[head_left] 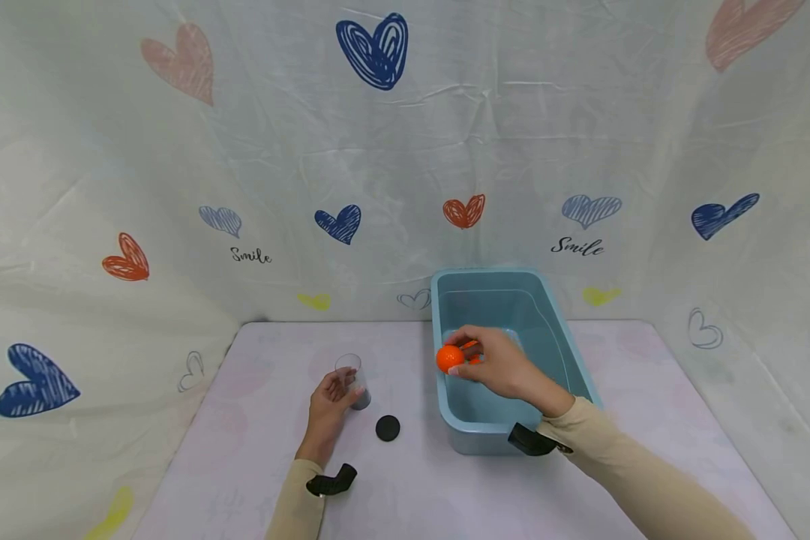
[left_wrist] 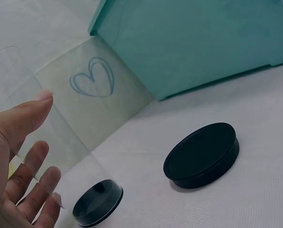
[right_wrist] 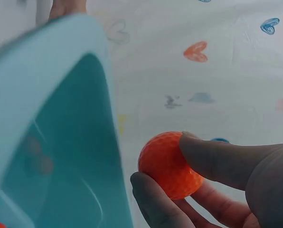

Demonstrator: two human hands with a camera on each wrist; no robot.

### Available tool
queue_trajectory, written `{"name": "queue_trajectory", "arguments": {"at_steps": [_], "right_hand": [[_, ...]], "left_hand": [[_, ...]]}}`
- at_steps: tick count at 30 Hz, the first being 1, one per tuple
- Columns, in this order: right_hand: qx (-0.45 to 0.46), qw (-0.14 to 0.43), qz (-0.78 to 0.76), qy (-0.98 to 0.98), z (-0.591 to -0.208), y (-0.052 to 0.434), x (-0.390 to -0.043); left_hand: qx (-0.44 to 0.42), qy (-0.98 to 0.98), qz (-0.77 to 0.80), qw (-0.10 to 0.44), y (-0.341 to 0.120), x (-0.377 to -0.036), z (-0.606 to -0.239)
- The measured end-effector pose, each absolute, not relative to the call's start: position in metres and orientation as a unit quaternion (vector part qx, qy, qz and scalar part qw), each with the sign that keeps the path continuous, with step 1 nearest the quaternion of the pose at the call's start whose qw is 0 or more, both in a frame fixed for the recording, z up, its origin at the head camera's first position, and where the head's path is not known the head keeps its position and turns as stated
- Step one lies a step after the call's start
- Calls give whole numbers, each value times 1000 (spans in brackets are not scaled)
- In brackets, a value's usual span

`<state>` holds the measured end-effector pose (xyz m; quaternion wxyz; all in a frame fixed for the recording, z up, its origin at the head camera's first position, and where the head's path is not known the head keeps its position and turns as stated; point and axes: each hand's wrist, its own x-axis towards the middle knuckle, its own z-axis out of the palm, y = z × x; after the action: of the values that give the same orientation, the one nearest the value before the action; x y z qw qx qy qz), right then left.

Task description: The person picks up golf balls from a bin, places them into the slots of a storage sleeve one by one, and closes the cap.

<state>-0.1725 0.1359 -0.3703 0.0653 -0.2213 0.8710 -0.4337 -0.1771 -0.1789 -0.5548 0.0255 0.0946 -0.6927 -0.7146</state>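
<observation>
My right hand (head_left: pixel 506 367) pinches an orange golf ball (right_wrist: pixel 170 165) between thumb and fingers, over the left side of a blue-green plastic bin (head_left: pixel 454 429). Behind those fingers, more orange (head_left: pixel 471 346) shows in the bin. My left hand (head_left: pixel 329 409) holds a clear tube (head_left: pixel 348 363) with a black bottom (left_wrist: pixel 99 203); its thumb and fingers lie around the tube's sides. The tube stands nearly upright in the head view, its open top upward. Beside it on the table lies a round black cap (head_left: pixel 388 428), flat and apart from the tube.
The bin stands right of the middle on a pale table (head_left: pixel 256 487), its far end near the back edge. A white curtain (head_left: pixel 405 150) with printed hearts hangs behind the table and along both sides. Black wrist straps (head_left: pixel 332 480) sit over the beige sleeves.
</observation>
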Motion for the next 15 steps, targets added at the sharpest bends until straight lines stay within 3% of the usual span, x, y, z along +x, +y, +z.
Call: {"name": "queue_trajectory", "arguments": {"at_steps": [15], "right_hand": [[-207, 86, -501, 836, -380, 94, -164]], "left_hand": [[91, -696, -712, 19, -180, -175, -552]]}}
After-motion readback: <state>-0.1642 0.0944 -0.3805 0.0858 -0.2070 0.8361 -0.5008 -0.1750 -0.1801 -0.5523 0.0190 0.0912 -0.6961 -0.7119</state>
